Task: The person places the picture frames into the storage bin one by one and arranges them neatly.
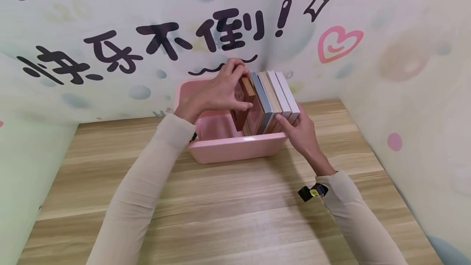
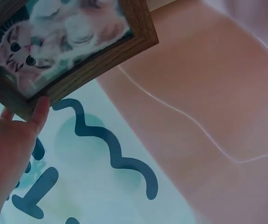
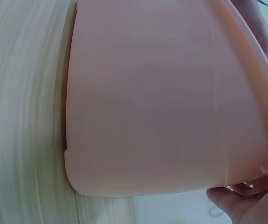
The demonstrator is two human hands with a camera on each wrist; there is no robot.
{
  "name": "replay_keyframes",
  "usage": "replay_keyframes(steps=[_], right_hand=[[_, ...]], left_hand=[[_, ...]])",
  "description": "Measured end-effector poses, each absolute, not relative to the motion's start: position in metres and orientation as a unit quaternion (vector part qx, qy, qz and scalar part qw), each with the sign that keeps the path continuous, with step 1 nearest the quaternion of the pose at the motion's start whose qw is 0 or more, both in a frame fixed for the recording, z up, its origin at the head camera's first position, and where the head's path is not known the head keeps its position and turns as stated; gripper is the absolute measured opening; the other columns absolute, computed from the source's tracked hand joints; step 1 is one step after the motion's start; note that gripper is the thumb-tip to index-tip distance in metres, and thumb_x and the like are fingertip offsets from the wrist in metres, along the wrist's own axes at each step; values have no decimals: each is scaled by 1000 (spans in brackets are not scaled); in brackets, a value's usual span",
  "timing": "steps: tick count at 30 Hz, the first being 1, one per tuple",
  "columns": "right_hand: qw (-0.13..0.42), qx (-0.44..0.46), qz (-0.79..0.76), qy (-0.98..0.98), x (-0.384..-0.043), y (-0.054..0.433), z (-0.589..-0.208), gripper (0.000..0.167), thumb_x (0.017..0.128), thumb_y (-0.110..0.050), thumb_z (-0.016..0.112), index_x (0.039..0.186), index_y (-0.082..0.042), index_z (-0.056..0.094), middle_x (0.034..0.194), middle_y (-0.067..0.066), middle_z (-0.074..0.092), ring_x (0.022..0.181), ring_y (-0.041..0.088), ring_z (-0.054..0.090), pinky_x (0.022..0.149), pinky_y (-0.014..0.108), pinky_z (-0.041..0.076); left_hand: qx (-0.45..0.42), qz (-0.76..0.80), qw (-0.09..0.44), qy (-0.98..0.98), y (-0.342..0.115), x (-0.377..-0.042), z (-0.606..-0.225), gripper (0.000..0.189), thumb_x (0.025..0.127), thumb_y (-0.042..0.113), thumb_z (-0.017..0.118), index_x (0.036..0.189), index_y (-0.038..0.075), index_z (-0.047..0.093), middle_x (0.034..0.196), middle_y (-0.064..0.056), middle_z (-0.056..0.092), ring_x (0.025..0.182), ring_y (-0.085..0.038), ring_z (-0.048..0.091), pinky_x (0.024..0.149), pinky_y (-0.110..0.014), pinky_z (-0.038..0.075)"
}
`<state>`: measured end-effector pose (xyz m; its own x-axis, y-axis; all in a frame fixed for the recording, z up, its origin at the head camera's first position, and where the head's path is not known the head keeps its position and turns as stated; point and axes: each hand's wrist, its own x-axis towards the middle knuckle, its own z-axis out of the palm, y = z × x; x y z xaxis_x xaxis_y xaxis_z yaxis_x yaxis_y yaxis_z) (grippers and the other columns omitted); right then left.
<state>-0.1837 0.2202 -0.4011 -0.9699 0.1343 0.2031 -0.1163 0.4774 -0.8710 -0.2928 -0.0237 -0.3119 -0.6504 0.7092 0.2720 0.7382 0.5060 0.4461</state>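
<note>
A pink plastic bin (image 1: pixel 235 150) stands on the table against the wall. My left hand (image 1: pixel 220 93) grips a brown wooden picture frame (image 1: pixel 241 109) by its upper edge, tilted inside the bin. A kitten picture (image 2: pixel 73 37) shows in that frame in the left wrist view. Right of it, several frames stand on edge in a row: a blue-grey frame (image 1: pixel 262 97), a light wooden frame (image 1: pixel 270 93) and white frames (image 1: pixel 288 93). My right hand (image 1: pixel 302 132) holds the bin's right end, thumb against the row's near edges, fingertips outside the wall.
The wood-grain table (image 1: pixel 235 212) stretches in front of the bin and to both sides. A printed wall (image 1: pixel 121 15) with dark lettering rises right behind it. Another wall (image 1: pixel 412 72) closes off the right side.
</note>
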Motion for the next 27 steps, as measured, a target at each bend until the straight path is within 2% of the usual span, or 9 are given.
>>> replay_keyframes(steps=[7, 19, 27], right_hand=[[125, -4, 514, -848, -184, 220, -401, 67, 92, -34, 69, 148, -10, 42, 139, 18, 55, 124, 28, 53, 101, 50, 46], [132, -7, 516, -846, -184, 220, -401, 65, 91, -32, 70, 147, -10, 44, 133, 18, 59, 120, 27, 56, 98, 47, 47], [135, -9, 513, -847, -184, 220, -402, 64, 91, -32, 71, 146, -11, 45, 131, 18, 60, 117, 26, 56, 97, 45, 46]], left_hand=[[-423, -259, -50, -867, -20, -294, -323, 65, 76, 37, 80, 124, 11, 45, 138, -7, 26, 121, -23, 35, 97, -33, 43], [-444, -205, -92, -867, -19, -294, -324, 63, 76, 39, 80, 121, 10, 47, 130, -6, 28, 116, -19, 37, 92, -28, 43], [-441, -185, -145, -866, -12, -294, -329, 74, 77, 36, 80, 134, 4, 44, 133, -10, 26, 122, -21, 32, 98, -30, 42]])
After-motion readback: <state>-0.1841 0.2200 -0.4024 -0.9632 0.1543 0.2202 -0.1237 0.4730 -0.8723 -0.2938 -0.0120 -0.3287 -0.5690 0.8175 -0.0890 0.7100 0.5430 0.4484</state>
